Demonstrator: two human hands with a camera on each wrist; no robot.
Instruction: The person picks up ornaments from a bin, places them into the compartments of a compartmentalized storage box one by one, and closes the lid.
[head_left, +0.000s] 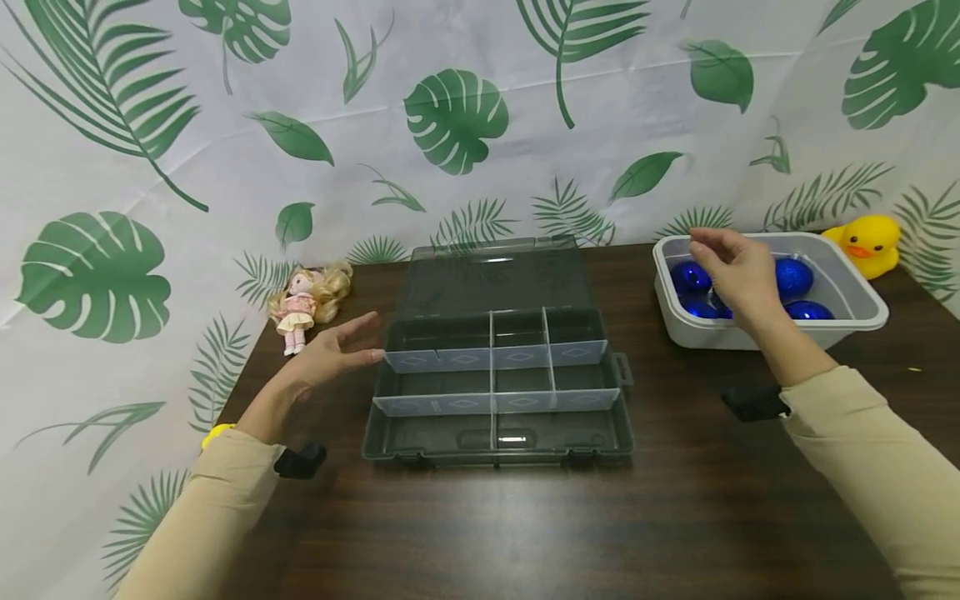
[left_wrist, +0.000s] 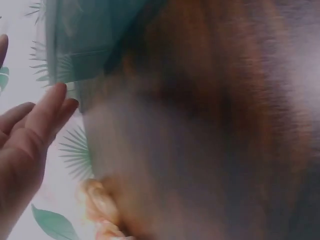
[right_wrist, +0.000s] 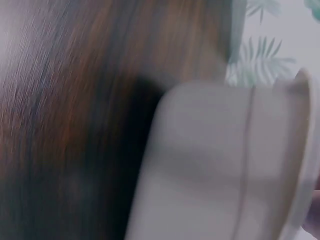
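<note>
A dark translucent organizer box (head_left: 498, 425) lies with its lid (head_left: 495, 287) raised at the back. Pale dividers (head_left: 450, 360) split it into several compartments, with nothing seen in them. Beside its left edge, my left hand (head_left: 330, 357) has extended fingers; in the left wrist view the hand (left_wrist: 32, 135) holds nothing. Over a white plastic tub (head_left: 720, 335) hovers my right hand (head_left: 738, 271), fingers loosely bent and no object visible in them. Several shiny blue balls (head_left: 795, 277) lie in the tub. The right wrist view mostly shows the tub's side wall (right_wrist: 195, 165).
A small blonde doll (head_left: 297, 304) sits at the back left of the dark wooden table (head_left: 510, 533). Behind the tub is a yellow rubber duck (head_left: 870, 243). A leaf-patterned cloth (head_left: 480, 192) hangs along the back. Something yellow (head_left: 217, 434) peeks out by the left sleeve.
</note>
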